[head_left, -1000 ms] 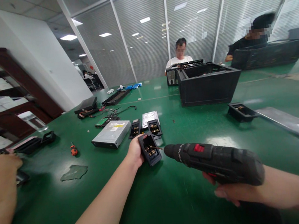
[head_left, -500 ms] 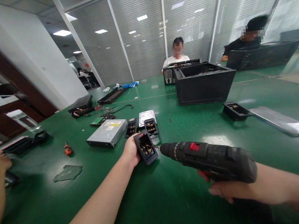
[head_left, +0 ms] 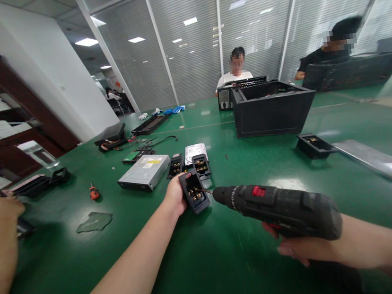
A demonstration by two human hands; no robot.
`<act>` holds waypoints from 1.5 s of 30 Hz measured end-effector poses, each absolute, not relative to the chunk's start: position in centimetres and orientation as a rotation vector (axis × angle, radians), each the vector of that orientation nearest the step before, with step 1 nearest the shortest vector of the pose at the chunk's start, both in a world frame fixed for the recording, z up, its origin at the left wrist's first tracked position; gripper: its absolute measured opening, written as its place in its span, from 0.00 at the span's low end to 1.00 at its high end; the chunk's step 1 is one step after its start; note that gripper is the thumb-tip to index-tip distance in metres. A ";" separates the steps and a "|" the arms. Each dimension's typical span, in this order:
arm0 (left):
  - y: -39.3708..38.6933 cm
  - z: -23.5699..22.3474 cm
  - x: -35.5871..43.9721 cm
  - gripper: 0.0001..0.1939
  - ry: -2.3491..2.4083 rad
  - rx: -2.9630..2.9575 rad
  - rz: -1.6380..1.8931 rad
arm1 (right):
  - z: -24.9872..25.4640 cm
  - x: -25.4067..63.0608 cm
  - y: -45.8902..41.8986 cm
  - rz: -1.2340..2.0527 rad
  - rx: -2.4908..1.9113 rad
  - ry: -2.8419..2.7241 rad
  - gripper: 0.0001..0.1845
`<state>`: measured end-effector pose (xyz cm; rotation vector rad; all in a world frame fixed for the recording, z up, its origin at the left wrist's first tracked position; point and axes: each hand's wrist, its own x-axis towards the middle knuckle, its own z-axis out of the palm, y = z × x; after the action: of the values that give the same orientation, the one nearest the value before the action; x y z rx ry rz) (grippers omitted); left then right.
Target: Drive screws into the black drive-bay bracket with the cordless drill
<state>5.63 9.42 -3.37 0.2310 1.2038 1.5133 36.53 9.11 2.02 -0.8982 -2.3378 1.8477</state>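
Note:
My left hand (head_left: 176, 195) grips a small black open-topped box (head_left: 201, 205) by its left side, tilted so that the brass terminals inside face me. In my right hand (head_left: 297, 249) is a black cordless drill (head_left: 282, 208) with red switches, its fingers wrapped round the handle. The thin bit (head_left: 206, 191) points left into the box's opening; whether its tip touches a screw I cannot make out. Just behind the held box lie two similar black boxes, one on the left (head_left: 175, 166) and one on the right (head_left: 201, 164), next to a hard drive (head_left: 195, 152).
An optical drive (head_left: 144, 173), a screwdriver (head_left: 94, 193) and a glass shard (head_left: 94, 222) lie to the left. Another person's arm (head_left: 1, 247) reaches in there. Computer cases (head_left: 270, 114), another black box (head_left: 313, 146) and a silver slab (head_left: 376, 158) are on the right. Two people sit across the table.
The whole view has shifted slightly, so everything appears a little further right. Both hands keep their grips, and the drill bit stays pointed into the box.

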 end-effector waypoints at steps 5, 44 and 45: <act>9.3 -3.1 5.8 0.08 1.217 0.234 1.503 | 1.8 36.6 9.1 1.841 -0.925 -2.315 0.13; 9.4 -3.1 5.8 0.08 1.211 0.265 1.512 | 1.2 36.6 9.2 1.827 -0.902 -2.336 0.11; 9.3 -3.1 5.8 0.08 1.212 0.261 1.507 | 1.3 36.6 9.2 1.832 -0.911 -2.334 0.12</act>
<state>5.82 9.33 -3.15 0.2612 1.2123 1.5067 36.58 9.19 1.28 -0.9107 -2.3341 1.8324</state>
